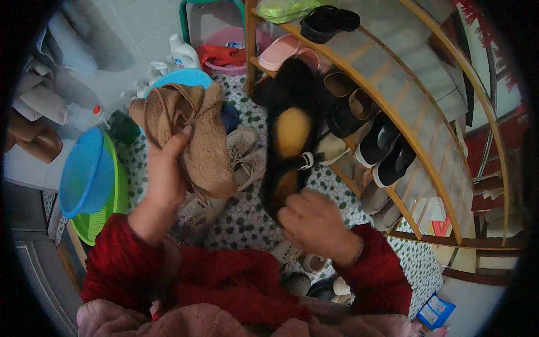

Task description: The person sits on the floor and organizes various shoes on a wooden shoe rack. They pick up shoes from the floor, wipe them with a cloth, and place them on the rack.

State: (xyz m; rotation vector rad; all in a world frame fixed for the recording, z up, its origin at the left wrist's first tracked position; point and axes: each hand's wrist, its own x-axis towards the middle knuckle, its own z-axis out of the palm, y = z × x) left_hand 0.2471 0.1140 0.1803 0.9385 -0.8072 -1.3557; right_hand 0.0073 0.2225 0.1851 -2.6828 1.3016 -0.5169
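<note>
My left hand grips a bunched brown terry cloth, with the thumb pressed over its folds. My right hand is curled at the near end of a black shoe and appears to hold it there. This shoe has a tan insole and a strap with a pale buckle. Its far end is dark, and its outline there is hard to make out. Below the cloth, a pair of pale lace-up sneakers stands on the patterned floor.
A wooden shoe rack holding several shoes curves along the right. To the left are a blue basin and a green basin. White bottles and a pink basin stand at the back. More shoes lie near my body.
</note>
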